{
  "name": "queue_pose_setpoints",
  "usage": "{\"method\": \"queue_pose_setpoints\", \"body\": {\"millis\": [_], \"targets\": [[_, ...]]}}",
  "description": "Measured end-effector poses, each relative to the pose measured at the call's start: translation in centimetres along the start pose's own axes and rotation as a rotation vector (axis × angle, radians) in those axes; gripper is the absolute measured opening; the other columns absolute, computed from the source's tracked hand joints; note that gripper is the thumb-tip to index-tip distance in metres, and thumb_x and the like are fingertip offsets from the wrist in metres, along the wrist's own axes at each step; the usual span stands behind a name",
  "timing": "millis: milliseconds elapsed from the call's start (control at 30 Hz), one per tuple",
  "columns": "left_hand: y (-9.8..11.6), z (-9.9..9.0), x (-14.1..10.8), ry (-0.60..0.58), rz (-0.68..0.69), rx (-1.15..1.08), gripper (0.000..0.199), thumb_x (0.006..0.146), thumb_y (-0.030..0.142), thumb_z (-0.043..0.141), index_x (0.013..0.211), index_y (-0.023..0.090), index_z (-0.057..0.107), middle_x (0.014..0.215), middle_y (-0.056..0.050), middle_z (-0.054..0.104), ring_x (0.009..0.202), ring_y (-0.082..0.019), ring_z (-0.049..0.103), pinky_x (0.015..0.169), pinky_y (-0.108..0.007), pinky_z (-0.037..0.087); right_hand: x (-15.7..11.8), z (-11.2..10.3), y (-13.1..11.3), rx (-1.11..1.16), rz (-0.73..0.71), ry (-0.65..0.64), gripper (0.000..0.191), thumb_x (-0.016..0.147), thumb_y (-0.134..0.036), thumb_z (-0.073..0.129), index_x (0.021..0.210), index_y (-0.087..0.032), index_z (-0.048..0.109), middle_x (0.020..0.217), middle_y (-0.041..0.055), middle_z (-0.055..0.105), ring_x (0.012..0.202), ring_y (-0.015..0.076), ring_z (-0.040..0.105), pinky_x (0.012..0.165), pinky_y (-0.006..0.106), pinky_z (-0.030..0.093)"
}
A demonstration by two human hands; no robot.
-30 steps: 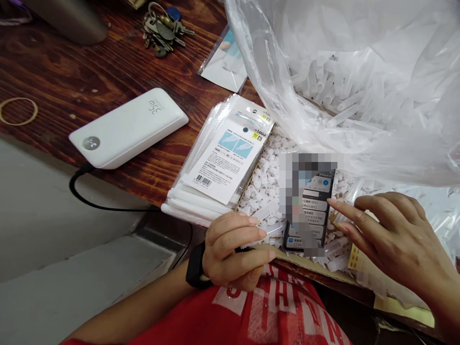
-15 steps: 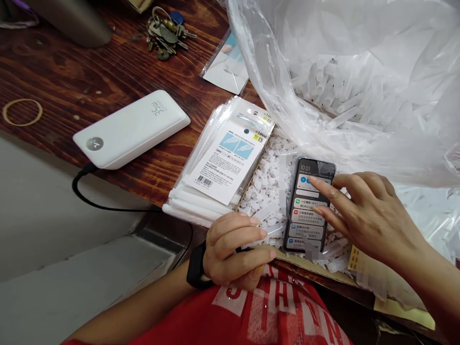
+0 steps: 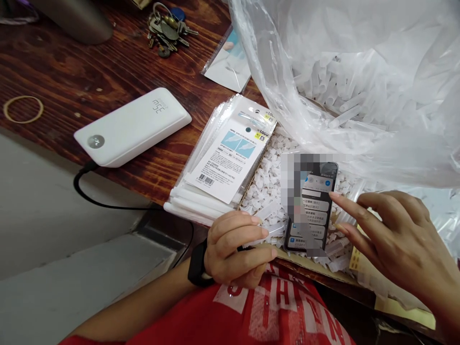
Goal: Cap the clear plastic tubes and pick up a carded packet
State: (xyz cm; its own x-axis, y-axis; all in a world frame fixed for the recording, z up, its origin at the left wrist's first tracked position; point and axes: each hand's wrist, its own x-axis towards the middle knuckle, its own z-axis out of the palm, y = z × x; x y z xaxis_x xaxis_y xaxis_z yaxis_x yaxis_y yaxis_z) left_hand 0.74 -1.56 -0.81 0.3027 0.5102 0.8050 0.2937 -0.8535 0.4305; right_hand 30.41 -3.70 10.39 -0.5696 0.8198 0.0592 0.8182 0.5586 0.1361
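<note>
A smartphone (image 3: 316, 215) with a lit screen, partly pixelated, lies on small translucent plastic tubes (image 3: 273, 167) in a shallow cardboard box. My right hand (image 3: 398, 235) is at the phone's right edge, its fingers apart and holding nothing; the index fingertip is by the upper part of the screen. My left hand (image 3: 239, 247), with a black band on the wrist, rests loosely curled at the box's near edge, left of the phone. Nothing shows between its fingers. Left of the box, printed cards in clear packets (image 3: 226, 158) lie stacked.
A white power bank (image 3: 132, 127) with a black cable lies on the wooden table (image 3: 122, 72). Behind it are keys (image 3: 167, 28), and a rubber band (image 3: 23, 109) is at the left. A large clear bag (image 3: 359, 28) of tubes fills the back right.
My right hand has moved right, from over the phone's screen to its right edge. The content on the screen has shifted. My left hand has stayed in place.
</note>
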Motion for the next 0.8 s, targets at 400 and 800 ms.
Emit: {"method": "queue_pose_setpoints", "body": {"millis": [400,800], "targets": [[-0.6,-0.1,0.0,-0.043,0.048,0.005,0.029,0.102,0.025,0.050,0.087,0.025,0.074,0.089,-0.004,0.061,0.087,-0.021,0.063,0.077,-0.035,0.060,-5.2,0.1,-4.3,0.269,-0.043,-0.065,0.035,0.106,-0.024,0.060,0.140,-0.020,0.066,0.103,0.0070,0.063,0.099,0.0256,0.056,0.098,0.042,0.043],[-0.5,0.1,-0.2,-0.031,0.034,0.029,0.021,0.097,0.021,0.054,0.090,0.026,0.074,0.091,-0.003,0.063,0.087,-0.020,0.065,0.077,-0.035,0.063,-5.6,0.9,-5.1,0.284,-0.040,-0.065,0.039,0.108,-0.026,0.058,0.146,-0.020,0.063,0.103,0.0072,0.065,0.100,0.0258,0.054,0.099,0.042,0.041]]}}
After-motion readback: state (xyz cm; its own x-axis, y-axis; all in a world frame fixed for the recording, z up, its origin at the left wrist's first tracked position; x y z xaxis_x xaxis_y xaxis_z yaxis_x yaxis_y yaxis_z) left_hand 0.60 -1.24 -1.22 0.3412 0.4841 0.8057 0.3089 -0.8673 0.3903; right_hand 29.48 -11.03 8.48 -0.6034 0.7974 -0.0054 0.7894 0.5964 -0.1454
